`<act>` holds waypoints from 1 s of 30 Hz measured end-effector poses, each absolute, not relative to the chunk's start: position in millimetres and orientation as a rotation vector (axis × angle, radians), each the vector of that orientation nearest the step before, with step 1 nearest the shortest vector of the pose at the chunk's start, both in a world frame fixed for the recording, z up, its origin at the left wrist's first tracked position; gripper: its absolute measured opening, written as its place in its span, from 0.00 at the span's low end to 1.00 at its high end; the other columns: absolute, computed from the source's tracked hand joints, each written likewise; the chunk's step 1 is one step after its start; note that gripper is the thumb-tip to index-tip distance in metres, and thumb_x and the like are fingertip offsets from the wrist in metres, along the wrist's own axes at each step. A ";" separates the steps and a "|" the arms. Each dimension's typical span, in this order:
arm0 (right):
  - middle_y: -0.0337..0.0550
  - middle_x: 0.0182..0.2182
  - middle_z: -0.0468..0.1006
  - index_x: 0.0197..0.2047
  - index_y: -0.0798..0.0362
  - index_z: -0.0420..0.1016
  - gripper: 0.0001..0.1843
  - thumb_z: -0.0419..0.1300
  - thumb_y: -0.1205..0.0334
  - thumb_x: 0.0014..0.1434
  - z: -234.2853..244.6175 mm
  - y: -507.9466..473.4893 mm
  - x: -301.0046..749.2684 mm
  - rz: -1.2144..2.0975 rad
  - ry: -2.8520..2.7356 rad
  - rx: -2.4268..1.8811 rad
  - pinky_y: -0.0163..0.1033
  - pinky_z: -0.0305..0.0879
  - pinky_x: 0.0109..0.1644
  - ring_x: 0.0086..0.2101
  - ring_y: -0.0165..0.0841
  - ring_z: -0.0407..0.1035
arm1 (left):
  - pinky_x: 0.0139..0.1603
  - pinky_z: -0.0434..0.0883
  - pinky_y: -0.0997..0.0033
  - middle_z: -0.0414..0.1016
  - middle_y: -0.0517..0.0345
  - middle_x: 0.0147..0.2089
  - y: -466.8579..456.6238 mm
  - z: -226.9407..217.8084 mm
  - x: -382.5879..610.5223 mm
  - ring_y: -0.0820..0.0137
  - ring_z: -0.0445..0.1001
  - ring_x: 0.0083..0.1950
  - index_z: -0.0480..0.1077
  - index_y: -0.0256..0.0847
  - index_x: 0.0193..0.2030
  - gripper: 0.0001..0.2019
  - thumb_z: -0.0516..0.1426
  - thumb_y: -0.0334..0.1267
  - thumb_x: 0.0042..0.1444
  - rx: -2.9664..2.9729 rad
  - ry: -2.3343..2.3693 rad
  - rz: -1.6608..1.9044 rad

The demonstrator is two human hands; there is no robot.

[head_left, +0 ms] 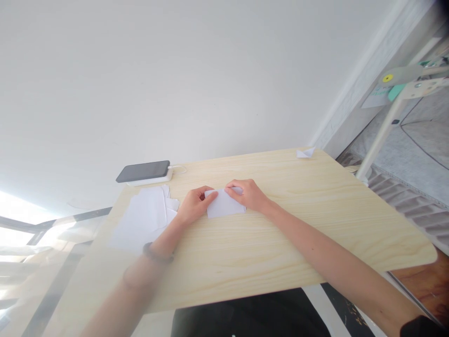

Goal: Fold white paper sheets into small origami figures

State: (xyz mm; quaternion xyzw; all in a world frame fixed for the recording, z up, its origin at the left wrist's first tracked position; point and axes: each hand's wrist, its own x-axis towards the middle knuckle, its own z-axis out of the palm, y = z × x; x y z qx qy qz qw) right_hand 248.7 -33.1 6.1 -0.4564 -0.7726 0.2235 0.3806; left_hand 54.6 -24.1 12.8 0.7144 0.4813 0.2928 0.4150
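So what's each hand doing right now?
Left hand: holding the white paper at its upper left.
Right hand: pinching the same paper, upper right.

Left fingers [211, 199], right fingers [236, 183] pinched, forearms [315, 248] angled inward

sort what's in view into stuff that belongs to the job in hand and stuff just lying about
Belongs to the job:
small rectangular white paper, held by left hand and right hand
pale wood-grain table
loose white paper sheets, probably

Lying about:
dark-screened rectangular phone
white slab beneath it
thin white cable
small folded white paper near the far edge, role unclear
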 end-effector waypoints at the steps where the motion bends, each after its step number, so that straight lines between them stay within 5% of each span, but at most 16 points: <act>1: 0.38 0.30 0.76 0.32 0.53 0.72 0.11 0.50 0.59 0.55 6.2 -34.0 246.8 0.547 -1.974 -1.151 0.31 0.58 0.33 0.29 0.27 0.67 | 0.25 0.62 0.76 0.73 0.57 0.30 -24.3 13.0 54.6 0.72 0.67 0.28 0.71 0.38 0.36 0.18 0.52 0.50 0.50 1.795 1.206 0.746; 6: 0.39 0.30 0.76 0.32 0.53 0.72 0.10 0.50 0.60 0.56 5.8 -36.0 242.8 0.492 -2.003 -1.093 0.31 0.59 0.35 0.30 0.27 0.68 | 0.29 0.64 0.77 0.72 0.56 0.42 -25.4 14.9 55.9 0.71 0.69 0.34 0.70 0.41 0.40 0.16 0.54 0.48 0.49 1.798 1.172 0.831; 12: 0.38 0.29 0.76 0.32 0.53 0.72 0.09 0.51 0.62 0.55 4.0 -34.8 242.7 0.476 -2.041 -1.053 0.30 0.58 0.33 0.28 0.26 0.67 | 0.27 0.63 0.76 0.74 0.57 0.34 -27.1 15.5 55.3 0.71 0.68 0.31 0.72 0.38 0.34 0.17 0.53 0.50 0.50 1.848 1.200 0.756; 18: 0.35 0.22 0.73 0.30 0.54 0.73 0.10 0.50 0.62 0.54 5.8 -27.6 257.5 0.533 -2.083 -1.156 0.29 0.55 0.28 0.22 0.23 0.61 | 0.32 0.65 0.75 0.75 0.56 0.38 -26.3 14.5 55.1 0.67 0.70 0.37 0.73 0.39 0.36 0.18 0.54 0.51 0.48 1.838 1.282 0.784; 30: 0.38 0.22 0.71 0.33 0.55 0.73 0.15 0.47 0.59 0.56 4.5 -21.5 272.0 0.793 -1.935 -1.259 0.31 0.57 0.27 0.23 0.26 0.64 | 0.31 0.64 0.75 0.76 0.58 0.35 -25.4 15.0 56.5 0.68 0.71 0.33 0.74 0.40 0.35 0.18 0.54 0.52 0.48 1.816 1.353 0.795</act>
